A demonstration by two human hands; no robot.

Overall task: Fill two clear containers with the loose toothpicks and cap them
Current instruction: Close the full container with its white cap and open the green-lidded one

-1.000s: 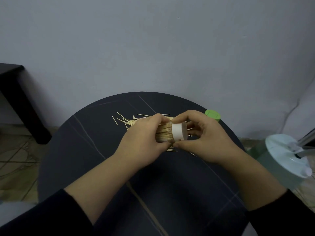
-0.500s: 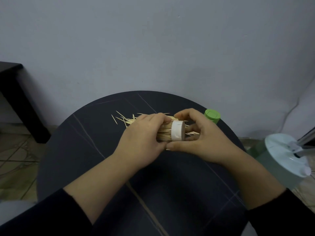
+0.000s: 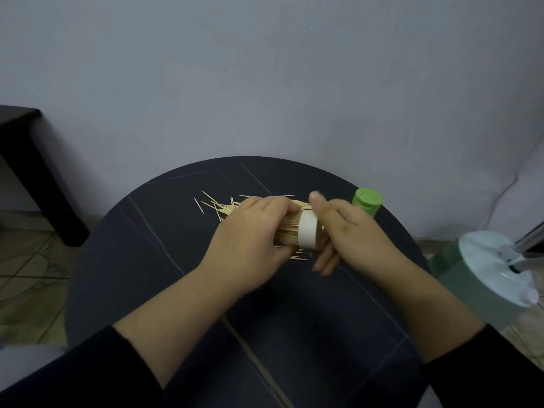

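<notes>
Over the middle of the round dark table [image 3: 164,260] my left hand [image 3: 250,240] grips a thick bundle of toothpicks [image 3: 287,232]. The bundle's end sits inside a clear container with a white band [image 3: 308,233], lying on its side. My right hand [image 3: 350,234] cups that container from the right, thumb raised above it and fingers curled under. Loose toothpicks [image 3: 215,206] lie scattered on the table behind my left hand. A second container with a green cap [image 3: 368,200] stands upright at the far right of the table, behind my right hand.
A pale green round appliance [image 3: 497,269] stands off the table's right edge. A dark side table [image 3: 32,169] is at the far left by the wall. Tiled floor [image 3: 26,269] shows to the left.
My right hand has shifted from pinching the container's end to cupping it from behind, with the thumb lifted. The bundle and container stay between both hands.
</notes>
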